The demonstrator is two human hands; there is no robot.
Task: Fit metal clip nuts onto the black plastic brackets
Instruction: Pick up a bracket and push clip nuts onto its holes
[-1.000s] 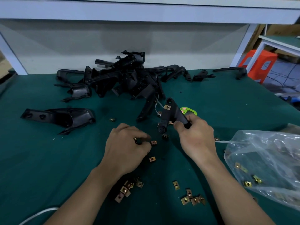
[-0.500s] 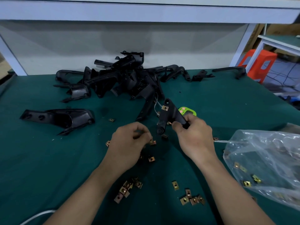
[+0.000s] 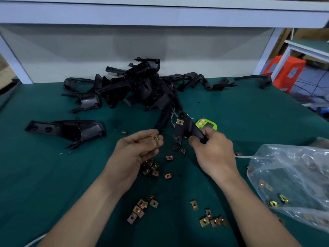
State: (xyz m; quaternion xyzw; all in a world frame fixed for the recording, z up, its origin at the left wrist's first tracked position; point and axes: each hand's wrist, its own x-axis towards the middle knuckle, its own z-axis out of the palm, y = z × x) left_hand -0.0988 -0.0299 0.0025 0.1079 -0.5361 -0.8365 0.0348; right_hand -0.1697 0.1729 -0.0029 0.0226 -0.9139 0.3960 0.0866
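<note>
Several clip nuts (image 3: 272,203) hazy inside bag (image 3: 293,166)

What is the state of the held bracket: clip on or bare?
On: one clip sits at the top of the bracket. The left hand pinches a second clip, apart from it.

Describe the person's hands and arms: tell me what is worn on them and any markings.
The left hand and the right hand are bare: no gloves, rings or tape show. The left forearm and the right forearm are uncovered down to the picture's bottom edge, with no sleeve, watch or wristband in view. No markings can be seen.
</note>
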